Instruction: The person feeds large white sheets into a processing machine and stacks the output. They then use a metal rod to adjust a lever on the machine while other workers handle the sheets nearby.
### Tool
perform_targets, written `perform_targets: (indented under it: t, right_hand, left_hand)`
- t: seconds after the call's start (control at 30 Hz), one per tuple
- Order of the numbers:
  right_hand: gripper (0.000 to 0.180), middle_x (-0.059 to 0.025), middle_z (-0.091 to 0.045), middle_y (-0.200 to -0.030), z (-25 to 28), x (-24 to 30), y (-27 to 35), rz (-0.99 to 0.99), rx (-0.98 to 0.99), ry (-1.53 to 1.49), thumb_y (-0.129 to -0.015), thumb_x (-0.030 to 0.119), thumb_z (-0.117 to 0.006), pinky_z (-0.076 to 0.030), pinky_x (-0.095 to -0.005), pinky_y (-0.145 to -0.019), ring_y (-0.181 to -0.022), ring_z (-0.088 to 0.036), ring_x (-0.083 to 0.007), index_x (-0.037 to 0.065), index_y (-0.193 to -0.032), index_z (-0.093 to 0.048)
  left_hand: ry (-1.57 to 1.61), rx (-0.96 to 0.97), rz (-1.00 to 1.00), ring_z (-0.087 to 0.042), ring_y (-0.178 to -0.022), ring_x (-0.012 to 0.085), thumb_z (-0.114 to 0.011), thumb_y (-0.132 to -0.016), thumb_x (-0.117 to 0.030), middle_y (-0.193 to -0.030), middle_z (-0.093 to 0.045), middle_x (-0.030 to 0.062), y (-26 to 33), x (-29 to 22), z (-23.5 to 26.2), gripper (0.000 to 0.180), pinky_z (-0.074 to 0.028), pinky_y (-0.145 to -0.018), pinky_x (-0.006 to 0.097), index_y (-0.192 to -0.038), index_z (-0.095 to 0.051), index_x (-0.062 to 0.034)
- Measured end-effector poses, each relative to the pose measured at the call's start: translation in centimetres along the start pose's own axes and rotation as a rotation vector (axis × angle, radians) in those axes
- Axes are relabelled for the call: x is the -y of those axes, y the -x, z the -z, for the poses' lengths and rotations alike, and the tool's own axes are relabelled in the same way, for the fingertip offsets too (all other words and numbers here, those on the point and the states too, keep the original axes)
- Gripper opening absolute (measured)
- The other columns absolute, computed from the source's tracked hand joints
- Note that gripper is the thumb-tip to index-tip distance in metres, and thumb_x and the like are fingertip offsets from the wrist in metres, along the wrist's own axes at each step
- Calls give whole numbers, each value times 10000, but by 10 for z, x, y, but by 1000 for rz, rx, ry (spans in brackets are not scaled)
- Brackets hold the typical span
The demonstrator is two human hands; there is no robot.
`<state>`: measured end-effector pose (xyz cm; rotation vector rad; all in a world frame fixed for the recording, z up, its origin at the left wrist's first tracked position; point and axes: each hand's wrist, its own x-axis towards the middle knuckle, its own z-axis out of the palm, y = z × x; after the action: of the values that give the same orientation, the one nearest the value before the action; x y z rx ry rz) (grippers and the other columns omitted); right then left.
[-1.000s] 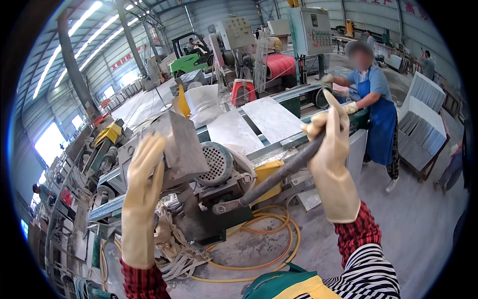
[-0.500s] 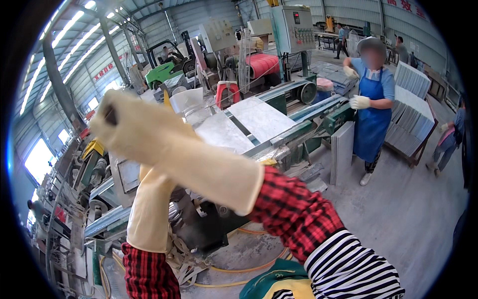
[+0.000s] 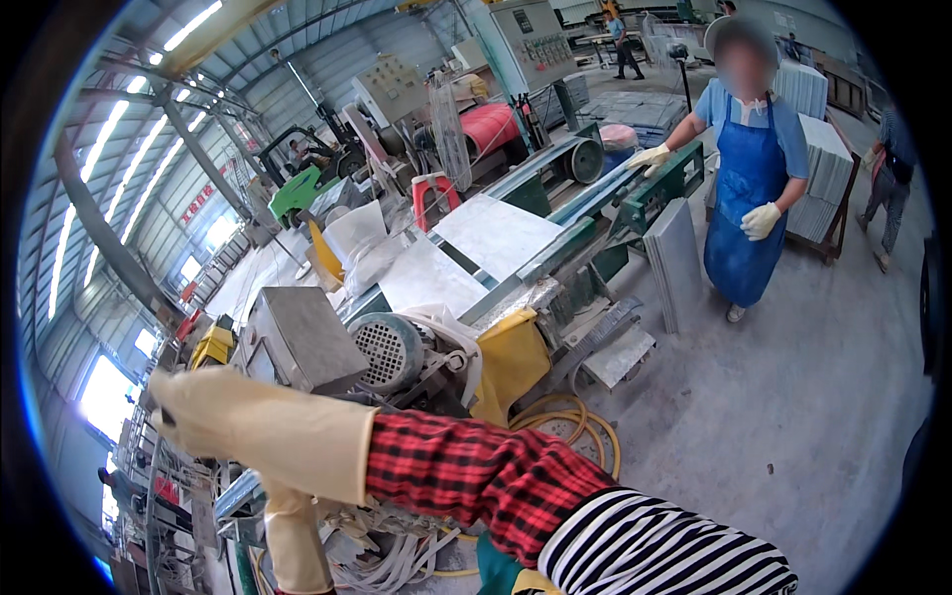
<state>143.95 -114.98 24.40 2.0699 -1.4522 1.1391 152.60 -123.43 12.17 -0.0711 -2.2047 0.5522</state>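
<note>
My right hand (image 3: pixel 213 421), in a long cream rubber glove, reaches across my body to the left, with a red plaid sleeve and a striped cuff behind it. Its fingers point away at the far left, beside a yellow machine part (image 3: pixel 211 345), and I cannot see what they touch. Only the cream glove cuff of my left hand (image 3: pixel 294 540) shows, rising from the lower edge under my right arm; the fingers are hidden. Just beyond my arms stand a grey metal box (image 3: pixel 297 337) and a finned grey motor (image 3: pixel 382 352).
Pale stone slabs (image 3: pixel 496 233) lie on a green conveyor line. A person in a blue apron (image 3: pixel 744 188) and white gloves stands at its right end. One slab (image 3: pixel 674 263) leans against the machine. Yellow hoses (image 3: pixel 580 426) coil on the concrete floor. Stacked slabs (image 3: pixel 823 149) stand behind.
My right arm left the grey bar at the right, swung across to the left and dropped lower. My left hand went from the grey box to behind my right arm.
</note>
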Motion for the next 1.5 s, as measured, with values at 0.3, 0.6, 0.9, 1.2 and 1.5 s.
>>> perform_targets:
  t: [0.3, 0.6, 0.9, 1.2, 1.5]
  right_hand:
    - [368, -154, -648, -1273, -140, 114, 118, 262, 406, -194, -974, 244, -464, -443, -414, -1043, -1270, -569, -271, 104, -1271, -630]
    - [308, -121, -712, -1117, -117, 26, 303, 258, 1152, -323, -946, 342, -533, -528, -428, -891, -1076, -658, -284, 138, -1089, -714]
    - [244, -186, -709, -845, 24, -79, 527, -458, 759, -454, -938, 277, -598, -557, -418, -696, -821, -717, -288, 73, -1010, -709]
    - [600, -173, -714, -1106, 61, 14, 602, -1601, -620, -1028, -927, 286, -712, -509, -327, -862, -963, -674, -200, -9, -1417, -530]
    - [686, -176, -671, -1102, 50, -28, 515, -1480, -193, -1759, -920, 204, -714, -525, -263, -805, -920, -658, -162, -20, -1496, -415]
  left_hand:
    - [805, -431, 1083, -476, -1394, 288, -485, -1070, -284, -1510, -479, 176, 166, 18, 114, 506, -401, -1147, 407, -1503, -426, -28]
    - [1324, 348, 1539, -488, -1385, 293, -562, -1043, -365, -1504, -486, 191, 96, -120, 61, 633, -392, -1149, 407, -1522, -388, 9]
    - [2449, 339, 1318, -507, -791, 152, -579, -994, -168, -926, -558, 8, -11, -303, -130, 243, -489, -847, 352, -1210, -567, -58]
    - [2316, 231, 1482, -411, -619, 88, -569, -1046, -176, -633, -395, -78, -56, -320, -104, 155, -482, -784, 350, -1006, -661, -57]
    - [2050, -237, 1724, -342, -577, 80, -565, -1044, -227, -583, -257, -89, 10, -246, -62, 167, -461, -730, 335, -1070, -652, -87]
